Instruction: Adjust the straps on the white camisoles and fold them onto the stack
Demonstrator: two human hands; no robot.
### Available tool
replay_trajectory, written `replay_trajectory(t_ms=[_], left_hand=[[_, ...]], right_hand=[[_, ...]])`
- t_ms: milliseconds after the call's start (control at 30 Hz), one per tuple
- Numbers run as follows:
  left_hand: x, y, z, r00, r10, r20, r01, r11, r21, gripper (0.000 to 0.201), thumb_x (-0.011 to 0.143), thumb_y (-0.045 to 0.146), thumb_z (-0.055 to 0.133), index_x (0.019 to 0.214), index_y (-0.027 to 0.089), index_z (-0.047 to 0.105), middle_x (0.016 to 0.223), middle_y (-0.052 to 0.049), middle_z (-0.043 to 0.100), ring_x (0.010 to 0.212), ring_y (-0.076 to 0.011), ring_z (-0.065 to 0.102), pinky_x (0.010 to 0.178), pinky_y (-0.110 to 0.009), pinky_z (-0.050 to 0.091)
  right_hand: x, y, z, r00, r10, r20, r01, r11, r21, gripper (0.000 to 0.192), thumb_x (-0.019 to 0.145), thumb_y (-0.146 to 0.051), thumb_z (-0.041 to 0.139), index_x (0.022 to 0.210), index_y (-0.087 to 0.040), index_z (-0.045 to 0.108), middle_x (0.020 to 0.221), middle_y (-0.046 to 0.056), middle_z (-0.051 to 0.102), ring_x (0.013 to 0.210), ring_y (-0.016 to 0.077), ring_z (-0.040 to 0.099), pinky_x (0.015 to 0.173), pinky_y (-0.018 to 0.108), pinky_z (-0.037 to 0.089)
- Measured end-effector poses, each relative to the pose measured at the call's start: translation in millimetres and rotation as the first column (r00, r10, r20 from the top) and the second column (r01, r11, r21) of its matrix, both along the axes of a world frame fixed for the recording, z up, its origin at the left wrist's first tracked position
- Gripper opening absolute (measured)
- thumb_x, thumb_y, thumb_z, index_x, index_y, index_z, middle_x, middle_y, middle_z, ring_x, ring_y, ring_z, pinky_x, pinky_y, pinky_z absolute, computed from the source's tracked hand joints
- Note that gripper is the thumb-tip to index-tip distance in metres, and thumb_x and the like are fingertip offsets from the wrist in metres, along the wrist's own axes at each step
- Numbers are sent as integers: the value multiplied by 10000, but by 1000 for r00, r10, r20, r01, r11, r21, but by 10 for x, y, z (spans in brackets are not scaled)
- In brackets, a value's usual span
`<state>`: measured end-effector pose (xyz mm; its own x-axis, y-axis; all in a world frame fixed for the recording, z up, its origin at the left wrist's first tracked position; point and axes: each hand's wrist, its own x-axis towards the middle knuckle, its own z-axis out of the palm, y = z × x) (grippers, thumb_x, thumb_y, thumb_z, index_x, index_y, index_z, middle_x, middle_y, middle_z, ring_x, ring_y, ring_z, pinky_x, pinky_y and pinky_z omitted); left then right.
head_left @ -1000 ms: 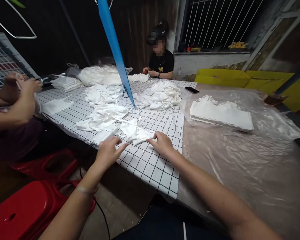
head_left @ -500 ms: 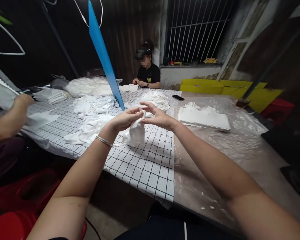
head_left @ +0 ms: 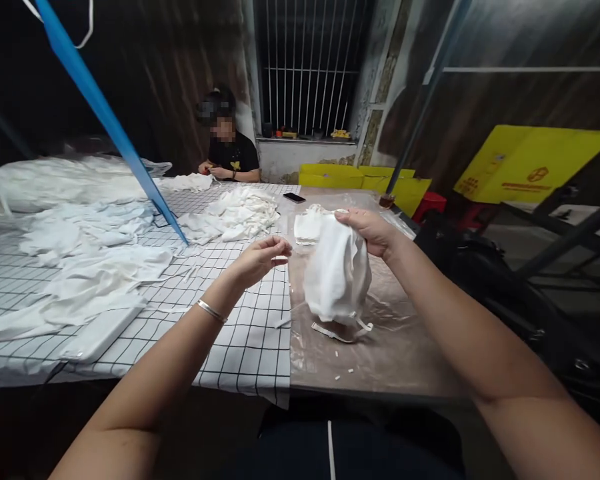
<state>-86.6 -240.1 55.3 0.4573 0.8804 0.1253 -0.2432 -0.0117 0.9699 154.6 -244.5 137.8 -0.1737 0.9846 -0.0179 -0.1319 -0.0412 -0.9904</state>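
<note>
A white cloth piece (head_left: 333, 273) with thin straps hangs from my right hand (head_left: 373, 230). The thumb and fingers grip its top edge, and its lower straps dangle just above the brown tabletop. To the left of it, my left hand (head_left: 267, 259) is raised over the checked cloth, loosely curled and apart from the piece. No object shows between its fingers. Partly hidden behind the hanging piece lies a stack of white cloth pieces (head_left: 307, 229).
White cloth heaps (head_left: 240, 215) cover the left and back of the checked tablecloth (head_left: 240, 357). A blue post (head_left: 105, 117) rises at left. The phone (head_left: 294, 198) lies farther back. A person (head_left: 235, 157) sits across the table. Yellow boards (head_left: 535, 167) stand at right.
My right hand has carried the white piece rightward over the brown tabletop. My left hand has come away from it. The view has swung right.
</note>
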Motion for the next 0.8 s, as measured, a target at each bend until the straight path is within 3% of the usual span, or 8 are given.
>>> replay_trajectory(t_ms=[100, 167, 300, 367, 500, 600, 667, 800], left_hand=[[382, 103, 32, 994, -3, -111, 21, 986, 163, 504, 710, 233, 738, 1186, 250, 574, 1444, -72, 433, 1362, -271, 335, 1097, -445, 279], [728, 143, 20, 987, -74, -146, 109, 963, 248, 778, 622, 146, 763, 1330, 295, 476, 1538, -53, 303, 1424, -287, 217, 1120, -429, 248], [1209, 190, -8, 929, -343, -140, 365, 912, 186, 418, 635, 217, 785, 1028, 149, 658, 1120, -94, 640, 1058, -239, 574, 932, -354, 427], [1228, 210, 21, 919, -385, -89, 393, 913, 106, 264, 663, 271, 787, 842, 113, 675, 866, -55, 660, 823, -159, 600, 815, -296, 454], [1001, 213, 148, 943, -326, 72, 330, 942, -57, 259, 663, 291, 814, 766, 121, 650, 739, 0, 618, 661, -79, 559, 654, -201, 447], [844, 164, 243, 945, -325, 34, 326, 934, -144, 286, 656, 308, 829, 722, 119, 624, 678, 10, 588, 579, -67, 535, 545, -175, 430], [779, 132, 283, 943, -334, -12, 326, 928, -181, 295, 656, 315, 830, 733, 119, 623, 660, 10, 582, 549, -69, 527, 504, -174, 424], [667, 131, 310, 959, -279, -50, 266, 948, -177, 296, 658, 303, 823, 735, 125, 599, 671, 13, 575, 564, -66, 531, 501, -163, 421]], right_hand=[[185, -99, -7, 1000, 23, -14, -23, 1000, 5, 259, 692, -256, 805, 789, -152, 589, 653, -1, 643, 535, 113, 581, 489, 204, 475], [243, -151, 8, 997, 79, 13, -79, 997, 12, 313, 664, -318, 824, 792, -156, 589, 647, -7, 633, 522, 107, 566, 475, 198, 460], [441, -219, 87, 984, 93, 154, -103, 993, 58, 384, 611, -425, 819, 754, -168, 573, 613, -8, 599, 513, 113, 531, 475, 212, 430], [630, -246, 115, 952, -15, 306, -35, 987, 156, 360, 596, -396, 796, 775, -168, 584, 632, -9, 596, 533, 115, 520, 489, 214, 409], [1013, -300, 49, 592, -417, 690, 102, 888, 449, 186, 578, -233, 700, 731, -172, 614, 629, -28, 569, 592, 118, 499, 558, 225, 380], [1151, -335, -84, 382, -543, 748, 152, 835, 529, 58, 604, -165, 663, 652, -175, 631, 625, -8, 589, 636, 145, 524, 626, 260, 406], [1178, -359, -170, 489, -483, 726, 217, 874, 435, 50, 629, -155, 685, 634, -170, 638, 643, 13, 613, 648, 162, 556, 653, 284, 445], [1200, -403, -282, 900, -214, 378, 241, 970, -23, 131, 672, -174, 750, 720, -161, 629, 701, 38, 647, 648, 162, 615, 685, 325, 528]])
